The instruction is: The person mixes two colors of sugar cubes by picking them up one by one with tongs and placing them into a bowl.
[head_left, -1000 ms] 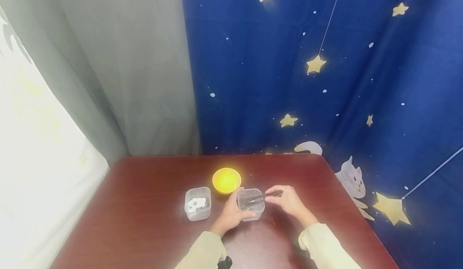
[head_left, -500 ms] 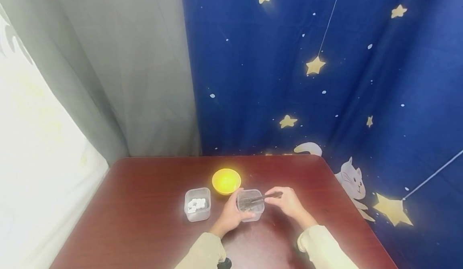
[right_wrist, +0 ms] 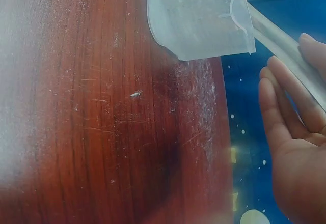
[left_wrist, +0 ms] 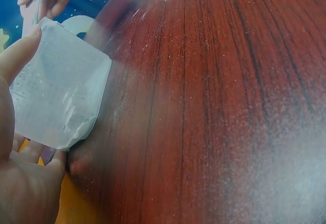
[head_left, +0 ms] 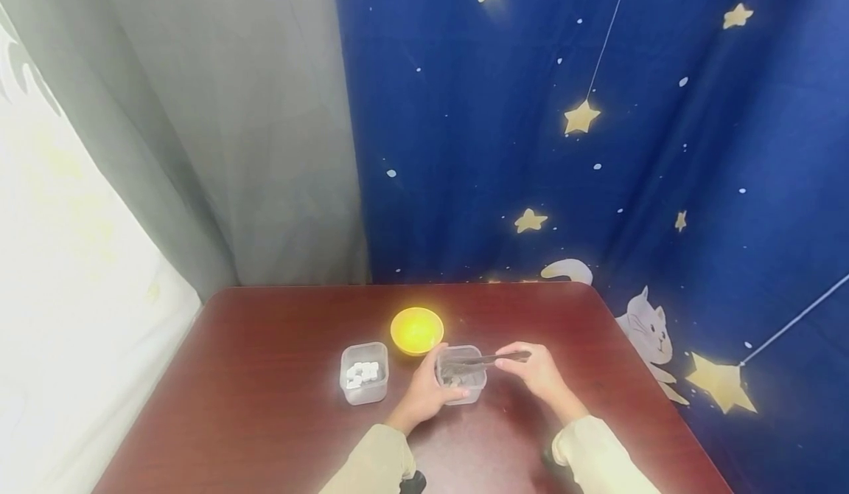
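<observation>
My left hand [head_left: 423, 392] grips a clear plastic container [head_left: 474, 392] by its side, thumb at the near edge, fingers at the far one. A few small pale pieces lie in the bottom. My right hand [head_left: 536, 372] pinches the end of slim tongs [head_left: 489, 360], whose other end reaches into that container. In the right wrist view the tongs [right_wrist: 288, 43] slant up behind the container wall [right_wrist: 198, 20]. Through the frosted wall [left_wrist: 61, 86] in the left wrist view, the contents are hidden.
A second clear container [head_left: 365, 395] to the left holds several white cubes [head_left: 363, 373]. Just behind the two containers stands a yellow bowl [head_left: 416, 330]. All are on a dark red wooden table [head_left: 278, 376], with a blue star curtain [head_left: 477, 147] behind its far edge.
My right hand has shifted slightly to the right with the tongs, and their angle has flattened. Small pieces in the container show more clearly. The left hand keeps its grip.
</observation>
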`<action>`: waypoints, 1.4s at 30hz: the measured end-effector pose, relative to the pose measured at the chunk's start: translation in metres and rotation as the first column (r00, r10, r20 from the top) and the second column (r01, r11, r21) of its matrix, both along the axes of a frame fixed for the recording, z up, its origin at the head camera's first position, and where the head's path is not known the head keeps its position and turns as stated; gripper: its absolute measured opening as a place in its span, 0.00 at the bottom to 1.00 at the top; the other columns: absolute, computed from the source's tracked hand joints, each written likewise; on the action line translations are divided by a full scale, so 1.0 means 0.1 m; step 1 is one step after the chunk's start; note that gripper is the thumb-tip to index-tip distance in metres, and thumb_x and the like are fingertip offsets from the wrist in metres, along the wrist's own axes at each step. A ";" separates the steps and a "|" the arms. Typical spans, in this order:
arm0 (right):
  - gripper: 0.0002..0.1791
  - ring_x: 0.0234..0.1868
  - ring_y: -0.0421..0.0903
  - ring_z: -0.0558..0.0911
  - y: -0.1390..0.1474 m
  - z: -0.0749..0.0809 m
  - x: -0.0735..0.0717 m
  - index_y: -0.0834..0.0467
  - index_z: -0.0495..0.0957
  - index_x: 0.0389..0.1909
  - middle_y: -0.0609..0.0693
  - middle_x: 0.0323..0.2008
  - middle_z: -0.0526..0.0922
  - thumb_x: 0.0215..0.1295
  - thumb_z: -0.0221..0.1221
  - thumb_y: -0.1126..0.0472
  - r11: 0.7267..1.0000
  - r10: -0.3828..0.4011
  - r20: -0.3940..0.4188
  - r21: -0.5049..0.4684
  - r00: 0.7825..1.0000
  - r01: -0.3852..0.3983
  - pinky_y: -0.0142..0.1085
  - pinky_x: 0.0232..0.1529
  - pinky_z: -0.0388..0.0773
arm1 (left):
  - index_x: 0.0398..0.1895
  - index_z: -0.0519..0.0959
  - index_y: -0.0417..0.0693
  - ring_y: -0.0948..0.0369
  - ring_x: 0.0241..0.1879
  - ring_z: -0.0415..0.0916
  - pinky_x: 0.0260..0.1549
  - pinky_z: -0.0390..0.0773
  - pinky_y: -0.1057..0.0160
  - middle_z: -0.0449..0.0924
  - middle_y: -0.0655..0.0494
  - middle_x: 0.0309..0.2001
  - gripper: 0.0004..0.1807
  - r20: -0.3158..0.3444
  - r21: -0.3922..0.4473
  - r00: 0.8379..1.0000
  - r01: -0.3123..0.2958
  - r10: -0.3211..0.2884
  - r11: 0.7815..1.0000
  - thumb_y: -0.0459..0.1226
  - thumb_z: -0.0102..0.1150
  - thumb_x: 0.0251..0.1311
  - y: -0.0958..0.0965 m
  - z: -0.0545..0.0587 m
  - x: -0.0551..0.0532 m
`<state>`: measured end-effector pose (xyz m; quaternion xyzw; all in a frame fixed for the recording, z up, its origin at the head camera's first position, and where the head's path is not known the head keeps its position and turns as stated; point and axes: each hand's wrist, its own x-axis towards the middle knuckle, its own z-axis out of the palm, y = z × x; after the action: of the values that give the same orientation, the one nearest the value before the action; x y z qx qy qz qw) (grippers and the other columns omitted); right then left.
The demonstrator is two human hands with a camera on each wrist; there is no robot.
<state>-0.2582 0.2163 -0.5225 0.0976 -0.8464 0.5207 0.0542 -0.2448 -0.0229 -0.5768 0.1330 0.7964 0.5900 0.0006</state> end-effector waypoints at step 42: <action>0.13 0.36 0.53 0.86 -0.23 0.20 -0.14 0.72 0.81 0.41 0.55 0.33 0.86 0.55 0.67 0.70 0.830 -0.068 0.016 -0.554 0.998 0.066 0.46 0.42 0.81 | 0.71 0.60 0.43 0.51 0.58 0.70 0.60 0.65 0.48 0.71 0.49 0.61 0.55 -0.008 -0.031 1.000 -0.023 0.022 0.999 0.43 0.81 0.38 0.00 -0.01 0.00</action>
<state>-0.2727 0.1933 -0.5021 0.0492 -0.6624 0.7408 0.1003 -0.2451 -0.0226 -0.5775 0.1262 0.8070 0.5768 -0.0071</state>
